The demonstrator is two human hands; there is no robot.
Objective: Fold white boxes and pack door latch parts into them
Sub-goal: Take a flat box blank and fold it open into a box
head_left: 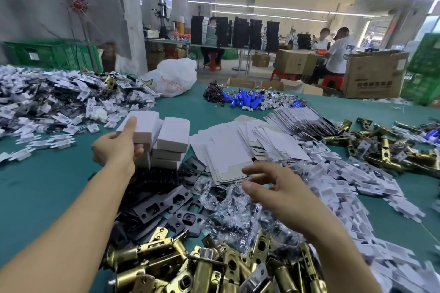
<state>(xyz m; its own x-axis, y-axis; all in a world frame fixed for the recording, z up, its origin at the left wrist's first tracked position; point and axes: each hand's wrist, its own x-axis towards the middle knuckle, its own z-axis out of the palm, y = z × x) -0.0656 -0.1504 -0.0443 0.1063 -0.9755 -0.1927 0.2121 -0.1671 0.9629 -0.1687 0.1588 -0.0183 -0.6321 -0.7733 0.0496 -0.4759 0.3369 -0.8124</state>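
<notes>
My left grip (116, 146) pinches 1 folded white box (140, 126) at the stack (171, 147) near the middle of the surface (47, 185); my right grip (269, 188), spread open and empty, hovers over the flat box blanks (228, 157).

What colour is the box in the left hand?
White. The box held by the left hand shows best in the head view.

**Colours on my feed**

I see a teal-green tabletop (35, 185). The folded boxes (173, 135) are plain white; the flat box blanks (226, 150) are white with beige undersides. Strike plates (162, 202) are matte black, latch bolts (133, 254) shiny brass-gold. Farther back I make out bright blue cylinders (245, 100), green crates (47, 54) and red stools (332, 79)
</notes>
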